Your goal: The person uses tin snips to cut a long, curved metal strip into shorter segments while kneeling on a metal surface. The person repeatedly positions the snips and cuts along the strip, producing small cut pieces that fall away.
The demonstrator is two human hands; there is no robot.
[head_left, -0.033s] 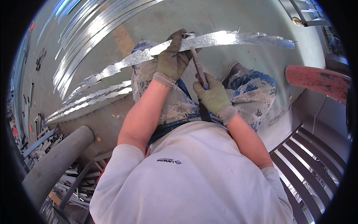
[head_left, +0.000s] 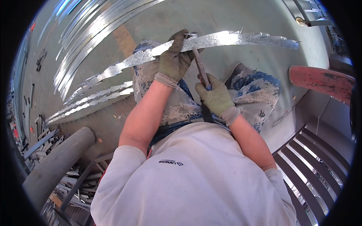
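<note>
A long strip of shiny sheet metal (head_left: 215,38) with a stepped, notched edge stretches across in front of me. My left hand (head_left: 175,60), in a dirty olive work glove, is closed round it near the middle; its fingertips are partly hidden behind the strip. My right hand (head_left: 215,94), gloved too, grips a long narrow metal hand tool (head_left: 200,66) with a bit of blue by the handle. The tool's far end meets the strip's lower edge just right of my left hand. Whether it has one blade or two I cannot make out.
Several long metal strips (head_left: 92,35) lie on the floor at the upper left, with more notched ones (head_left: 102,96) below them. A grey pipe (head_left: 62,165) and metal offcuts are at the lower left. A red bar (head_left: 320,81) and a slatted brown frame (head_left: 309,162) stand right.
</note>
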